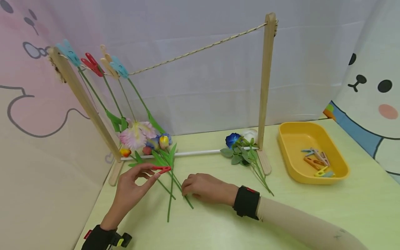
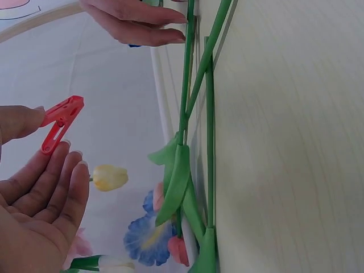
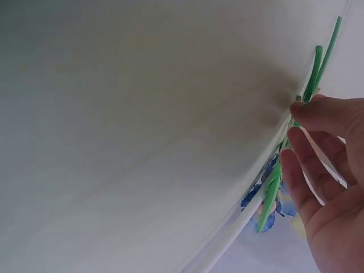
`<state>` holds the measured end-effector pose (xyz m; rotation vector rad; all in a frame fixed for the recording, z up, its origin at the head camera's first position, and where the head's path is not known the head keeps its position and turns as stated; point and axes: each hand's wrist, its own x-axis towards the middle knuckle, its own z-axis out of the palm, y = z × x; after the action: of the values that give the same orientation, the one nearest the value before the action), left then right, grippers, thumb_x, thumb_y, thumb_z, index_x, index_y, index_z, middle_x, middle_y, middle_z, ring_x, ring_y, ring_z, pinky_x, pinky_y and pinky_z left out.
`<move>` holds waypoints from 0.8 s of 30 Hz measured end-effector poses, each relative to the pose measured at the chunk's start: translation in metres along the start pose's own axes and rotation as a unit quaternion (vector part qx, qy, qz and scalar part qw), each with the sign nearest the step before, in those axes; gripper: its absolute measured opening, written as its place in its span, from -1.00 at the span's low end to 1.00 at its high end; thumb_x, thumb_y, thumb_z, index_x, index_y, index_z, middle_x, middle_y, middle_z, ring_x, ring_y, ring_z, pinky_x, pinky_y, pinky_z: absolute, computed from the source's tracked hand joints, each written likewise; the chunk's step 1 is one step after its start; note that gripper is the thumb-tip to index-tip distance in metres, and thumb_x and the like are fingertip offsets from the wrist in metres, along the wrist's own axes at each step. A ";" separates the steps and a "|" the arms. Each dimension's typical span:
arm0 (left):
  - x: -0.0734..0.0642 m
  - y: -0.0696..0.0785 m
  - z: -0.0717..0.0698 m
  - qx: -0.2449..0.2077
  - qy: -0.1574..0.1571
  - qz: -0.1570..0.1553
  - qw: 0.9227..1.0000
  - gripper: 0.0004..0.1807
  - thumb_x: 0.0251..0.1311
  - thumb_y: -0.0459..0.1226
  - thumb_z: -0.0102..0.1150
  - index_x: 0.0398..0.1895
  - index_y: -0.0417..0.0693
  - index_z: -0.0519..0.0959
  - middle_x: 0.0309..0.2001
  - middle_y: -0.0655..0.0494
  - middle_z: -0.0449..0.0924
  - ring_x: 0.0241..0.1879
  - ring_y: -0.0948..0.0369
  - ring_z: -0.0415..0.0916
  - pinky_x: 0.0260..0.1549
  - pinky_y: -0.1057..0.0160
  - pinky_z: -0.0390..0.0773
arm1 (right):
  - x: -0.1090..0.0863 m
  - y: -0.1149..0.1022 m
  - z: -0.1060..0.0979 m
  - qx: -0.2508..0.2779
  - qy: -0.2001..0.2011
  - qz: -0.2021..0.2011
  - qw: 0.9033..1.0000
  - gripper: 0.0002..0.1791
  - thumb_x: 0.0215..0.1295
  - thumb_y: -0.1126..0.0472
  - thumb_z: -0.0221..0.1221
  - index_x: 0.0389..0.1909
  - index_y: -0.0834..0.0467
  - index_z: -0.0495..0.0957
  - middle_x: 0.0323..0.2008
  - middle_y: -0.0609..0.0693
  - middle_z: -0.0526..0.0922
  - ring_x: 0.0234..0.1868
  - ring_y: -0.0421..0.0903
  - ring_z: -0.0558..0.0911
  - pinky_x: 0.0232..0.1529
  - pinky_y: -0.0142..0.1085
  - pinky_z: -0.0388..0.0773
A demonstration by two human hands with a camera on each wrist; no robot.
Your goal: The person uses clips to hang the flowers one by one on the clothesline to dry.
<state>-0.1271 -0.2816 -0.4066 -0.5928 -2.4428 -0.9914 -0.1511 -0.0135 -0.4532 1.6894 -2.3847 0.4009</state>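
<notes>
Red V-shaped clothespin | left fingers: pinching it | right fingers: at slender green stems, pinch unclear

Left grip: bare
Left wristband: black, wide, red tag at its edge
Attachment: small, black, blocky, beside a yellow patch
Right grip: bare
Right wristband: black, wide, red label near its upper edge
Right sleeve: beige, long, faint dark marking
</notes>
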 end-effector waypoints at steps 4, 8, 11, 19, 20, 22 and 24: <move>0.001 -0.003 -0.001 -0.008 -0.005 -0.007 1.000 -0.68 0.06 -0.24 0.44 -0.09 -0.05 0.66 -0.25 0.15 0.69 -0.31 0.35 0.59 -0.33 0.33 0.65 | 0.007 -0.001 0.003 -0.052 -0.011 -0.025 0.998 -0.74 0.26 0.36 0.26 -0.16 -0.05 0.73 -0.03 -0.15 0.64 0.01 -0.19 0.51 -0.03 -0.37 0.54; 0.001 -0.003 -0.001 -0.006 -0.007 -0.013 1.000 -0.68 0.07 -0.22 0.43 -0.09 -0.03 0.65 -0.25 0.21 0.68 -0.31 0.36 0.59 -0.34 0.33 0.64 | 0.012 -0.003 0.002 -0.099 -0.032 -0.051 0.993 -0.80 0.30 0.25 0.24 -0.18 -0.11 0.72 0.03 -0.17 0.62 0.08 -0.19 0.48 -0.03 -0.34 0.52; 0.002 -0.003 -0.002 -0.003 -0.010 -0.013 1.000 -0.69 0.07 -0.21 0.43 -0.09 -0.01 0.66 -0.25 0.23 0.68 -0.32 0.37 0.58 -0.35 0.44 0.61 | 0.015 -0.004 0.001 -0.120 -0.042 -0.063 0.990 -0.80 0.31 0.25 0.23 -0.20 -0.12 0.71 -0.04 -0.21 0.64 0.04 -0.22 0.50 -0.07 -0.37 0.51; 0.010 0.011 -0.016 0.010 0.004 0.022 1.000 -0.66 -0.03 -0.40 0.48 -0.13 -0.14 0.67 -0.27 0.14 0.70 -0.38 0.27 0.61 -0.38 0.62 0.54 | 0.021 -0.004 -0.002 -0.162 -0.030 -0.105 0.981 -0.75 0.29 0.34 0.22 -0.49 -0.09 0.61 -0.31 -0.25 0.60 -0.22 -0.26 0.47 -0.18 -0.41 0.46; 0.011 0.014 -0.018 0.009 0.007 0.029 1.000 -0.65 -0.06 -0.44 0.48 -0.14 -0.18 0.66 -0.28 0.10 0.70 -0.39 0.23 0.62 -0.38 0.63 0.54 | 0.021 -0.004 -0.002 -0.167 -0.030 -0.113 0.979 -0.74 0.30 0.34 0.22 -0.50 -0.09 0.59 -0.33 -0.25 0.59 -0.23 -0.26 0.47 -0.18 -0.41 0.46; 0.012 0.021 -0.022 0.013 0.012 0.036 0.999 -0.65 -0.10 -0.48 0.48 -0.16 -0.24 0.66 -0.30 0.05 0.70 -0.41 0.18 0.63 -0.39 0.64 0.53 | 0.021 -0.004 -0.002 -0.170 -0.029 -0.126 0.977 -0.74 0.32 0.32 0.21 -0.50 -0.09 0.57 -0.34 -0.25 0.56 -0.23 -0.26 0.47 -0.15 -0.40 0.47; 0.012 0.024 -0.025 0.022 0.015 0.038 0.999 -0.65 -0.10 -0.49 0.48 -0.17 -0.26 0.66 -0.31 0.04 0.70 -0.42 0.17 0.63 -0.38 0.63 0.52 | 0.020 -0.005 -0.003 -0.165 -0.026 -0.136 0.977 -0.77 0.35 0.29 0.19 -0.46 -0.09 0.58 -0.31 -0.24 0.56 -0.19 -0.26 0.47 -0.12 -0.40 0.47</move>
<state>-0.1186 -0.2808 -0.3709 -0.6459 -2.3905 -0.9088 -0.1534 -0.0322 -0.4439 1.8431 -2.0664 -0.0793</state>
